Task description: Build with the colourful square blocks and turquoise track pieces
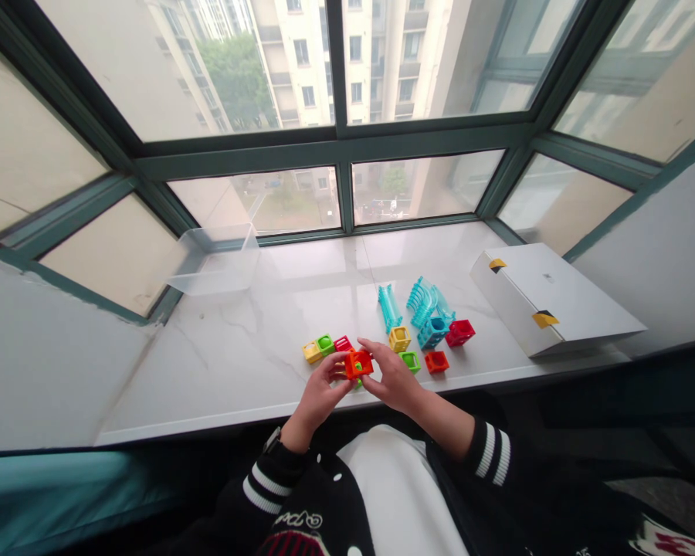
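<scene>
Well, from where I stand, both hands are taken up with one small thing: an orange-red hollow cube (359, 364), gripped between them just above the front part of a marble window sill (208, 363). The left hand (318, 395) is curled, its fingertips pressed to the cube's near left side. The right hand (394, 378) is half open, its fingers reaching over to hold the cube from the other side. A bit of green shows inside the cube, though I can't tell what it is.

For now the work looks like handling this single cube, though whether it's being turned or fitted together I can't say. With both hands on it, reaching for another piece would call for one hand to let go.

Close by sit a yellow cube (311, 352), a green cube (325, 344) and a red cube (343, 344) on the left, with an orange cube (436, 361) and a teal cube (433, 333) on the right. Behind those lie teal curved chutes (424, 303) and a straight teal tube (389, 307). Farther off stand a clear plastic tub (214, 262) and a white cardboard box (547, 297).
</scene>
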